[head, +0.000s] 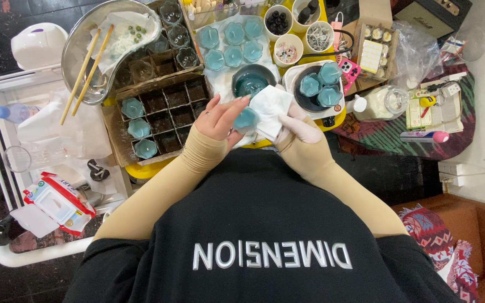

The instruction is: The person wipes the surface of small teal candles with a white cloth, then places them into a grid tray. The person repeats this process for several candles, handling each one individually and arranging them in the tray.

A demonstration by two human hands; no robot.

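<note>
Two hands are working close together over the near edge of the yellow counter (pixel 141 168), just above the person's dark shirt. The left hand (pixel 218 119) is gripping a small teal flower-shaped candle cup (pixel 246 119), fingers closed around its side so the cup is staying steady and raised off the surface. The right hand (pixel 300 130) is pressing a folded white tissue (pixel 269 106) against the cup, thumb and fingers pinching the paper; that hold looks suited to wiping the glass, though the contact patch itself is hidden.

Behind the hands a dark bowl (pixel 252 80) of teal liquid is sitting, and beside it a round pan (pixel 310 95) is carrying three more teal cups. Further back, six filled cups are lying in rows on white paper (pixel 220 78), probably spread apart to set.

To the left, a cardboard divider box (pixel 166 120) is keeping three finished cups in separate cells, apparently so they are not knocking together. A metal tray (pixel 79 50) with chopsticks (pixel 88 64) is leaning across its far corner. A pack of wet wipes (pixel 60 202) is lying lower left, within reach.
</note>
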